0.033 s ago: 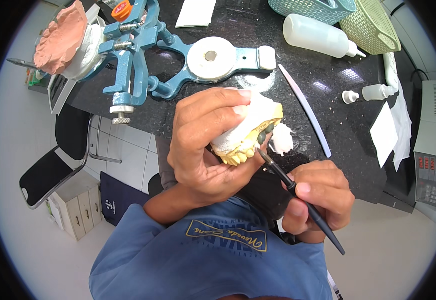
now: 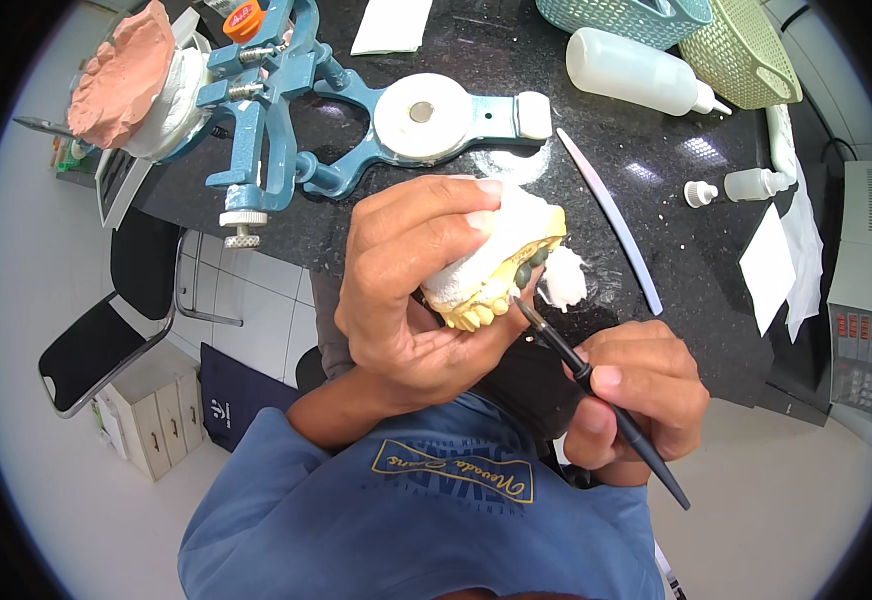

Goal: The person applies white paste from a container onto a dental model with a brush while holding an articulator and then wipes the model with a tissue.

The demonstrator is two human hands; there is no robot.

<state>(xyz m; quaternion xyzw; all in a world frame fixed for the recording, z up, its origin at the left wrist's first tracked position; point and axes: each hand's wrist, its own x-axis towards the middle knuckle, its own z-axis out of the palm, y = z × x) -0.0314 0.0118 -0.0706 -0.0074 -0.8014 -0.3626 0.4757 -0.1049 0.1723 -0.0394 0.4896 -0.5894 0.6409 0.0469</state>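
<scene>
the tooth model (image 2: 504, 245), yellow teeth on a white base, sits near the middle of the frame, held up over the near edge of the dark surface (image 2: 701, 265). the left hand (image 2: 386, 285) grips it, its fingers wrapped round the white base, with the teeth tilted toward the lower right. the right hand (image 2: 646, 390), right of centre and lower, has its fingers pinched narrow on a thin black brush (image 2: 566, 355). the brush tip is right at the teeth, just beside the dark green caps (image 2: 523, 276); whether it touches i cannot tell.

the step in hand seems to be fine brush work on those teeth. the next move likely calls for a still model, a light pinch and small strokes, with the caps left unknocked.

a pale lump (image 2: 564, 278) shows just right of the model, a curved stick (image 2: 611, 220) lies farther right, and a blue metal frame (image 2: 281, 140) stands at the upper left of the frame.
</scene>
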